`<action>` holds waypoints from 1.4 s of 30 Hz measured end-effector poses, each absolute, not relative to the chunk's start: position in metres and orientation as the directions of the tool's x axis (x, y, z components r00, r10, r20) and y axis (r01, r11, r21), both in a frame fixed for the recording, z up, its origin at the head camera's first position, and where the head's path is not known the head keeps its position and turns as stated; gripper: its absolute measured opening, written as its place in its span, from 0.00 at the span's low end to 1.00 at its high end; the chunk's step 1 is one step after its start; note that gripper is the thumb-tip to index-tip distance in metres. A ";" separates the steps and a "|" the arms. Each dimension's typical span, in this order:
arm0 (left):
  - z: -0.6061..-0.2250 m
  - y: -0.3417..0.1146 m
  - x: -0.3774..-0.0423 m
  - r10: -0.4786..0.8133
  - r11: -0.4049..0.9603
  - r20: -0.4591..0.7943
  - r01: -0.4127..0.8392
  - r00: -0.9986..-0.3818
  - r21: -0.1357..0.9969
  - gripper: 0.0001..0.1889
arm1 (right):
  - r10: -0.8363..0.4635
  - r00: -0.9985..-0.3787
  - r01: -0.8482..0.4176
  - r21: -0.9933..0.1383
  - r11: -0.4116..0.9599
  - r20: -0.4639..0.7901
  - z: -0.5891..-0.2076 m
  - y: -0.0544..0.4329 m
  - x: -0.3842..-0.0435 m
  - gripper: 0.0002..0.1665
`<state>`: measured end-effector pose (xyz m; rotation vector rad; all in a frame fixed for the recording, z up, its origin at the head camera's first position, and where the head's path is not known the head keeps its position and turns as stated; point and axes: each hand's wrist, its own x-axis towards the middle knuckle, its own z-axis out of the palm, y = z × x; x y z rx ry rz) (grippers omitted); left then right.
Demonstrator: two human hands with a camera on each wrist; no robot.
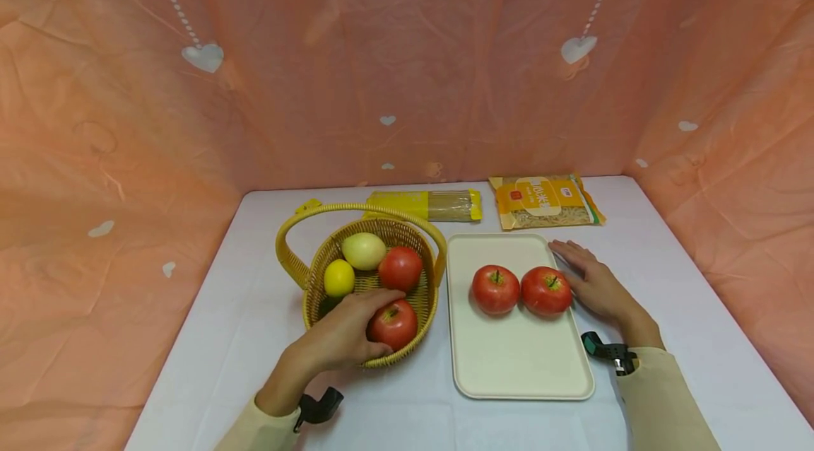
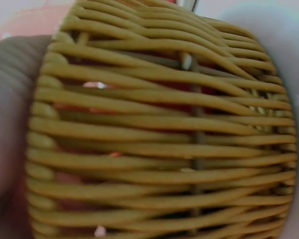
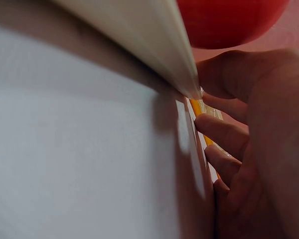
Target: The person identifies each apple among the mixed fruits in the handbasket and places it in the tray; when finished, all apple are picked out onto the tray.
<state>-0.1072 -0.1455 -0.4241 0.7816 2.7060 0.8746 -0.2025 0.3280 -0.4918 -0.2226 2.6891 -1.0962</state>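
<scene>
My left hand [image 1: 343,327] grips a round red apple [image 1: 396,327] in a yellow wicker basket [image 1: 427,306]. Straight-fingered, my right hand [image 1: 596,285] flanks a cream rectangular tray [image 1: 515,359]

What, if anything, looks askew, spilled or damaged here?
Nothing stands out: the basket stands upright, two apples rest on the tray, the left hand holds another apple in the basket, and no spill or damage shows.
</scene>
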 end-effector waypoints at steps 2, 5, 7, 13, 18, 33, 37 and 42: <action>-0.425 -0.146 -0.107 0.522 0.687 -0.015 0.409 -0.853 0.601 0.41 | -0.225 -0.962 -0.054 -0.703 0.709 -0.153 -0.491 0.328 -0.203 0.41; -0.425 -0.149 -0.108 0.495 0.675 0.004 0.387 -0.869 0.628 0.41 | -0.223 -0.963 -0.054 -0.703 0.709 -0.152 -0.491 0.328 -0.203 0.41; -0.424 -0.152 -0.108 0.474 0.658 0.030 0.377 -0.880 0.652 0.42 | -0.225 -0.963 -0.056 -0.703 0.709 -0.150 -0.491 0.328 -0.203 0.41; -0.417 -0.164 -0.106 0.421 0.573 0.096 0.347 -0.902 0.742 0.45 | -0.228 -0.963 -0.066 -0.698 0.713 -0.142 -0.493 0.329 -0.203 0.41; -0.408 -0.171 -0.102 0.416 0.400 0.120 0.300 -0.901 0.866 0.47 | -0.232 -0.964 -0.079 -0.697 0.712 -0.128 -0.493 0.330 -0.203 0.40; -0.394 -0.144 -0.091 0.545 0.149 0.167 0.290 -0.822 0.945 0.45 | -0.232 -0.963 -0.073 -0.702 0.708 -0.133 -0.492 0.330 -0.202 0.40; -0.394 -0.124 -0.091 0.590 0.149 0.175 0.319 -0.788 0.936 0.45 | -0.232 -0.964 -0.075 -0.704 0.707 -0.131 -0.494 0.331 -0.203 0.40; -0.396 -0.097 -0.092 0.641 0.133 0.168 0.324 -0.749 0.937 0.45 | -0.234 -0.964 -0.076 -0.704 0.706 -0.130 -0.495 0.330 -0.203 0.40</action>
